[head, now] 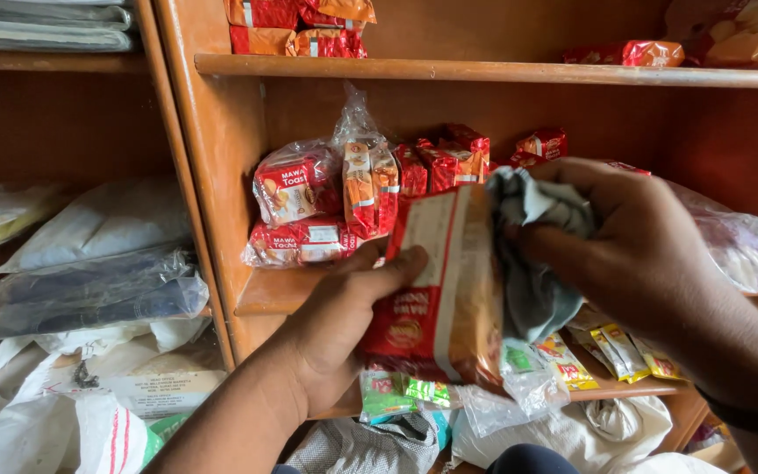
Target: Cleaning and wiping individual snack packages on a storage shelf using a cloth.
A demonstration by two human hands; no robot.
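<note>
The left hand [335, 329] grips a red rusk packet [436, 281] upright near the shelf [484, 72], steadying it, while the right hand [642, 254] clenches a grey cloth [528, 254] pressed against its right side.

Taking the wooden shelf [265, 298] as landmark: its left front edge lies bare, open to a hand, while red toast packets [296, 189] and a clear bag of red packets [370, 180] crowd its back. Above them, an upper board [484, 72] caps the gap; to the right, a clear plastic bag [743, 246] fills the corner.
</note>
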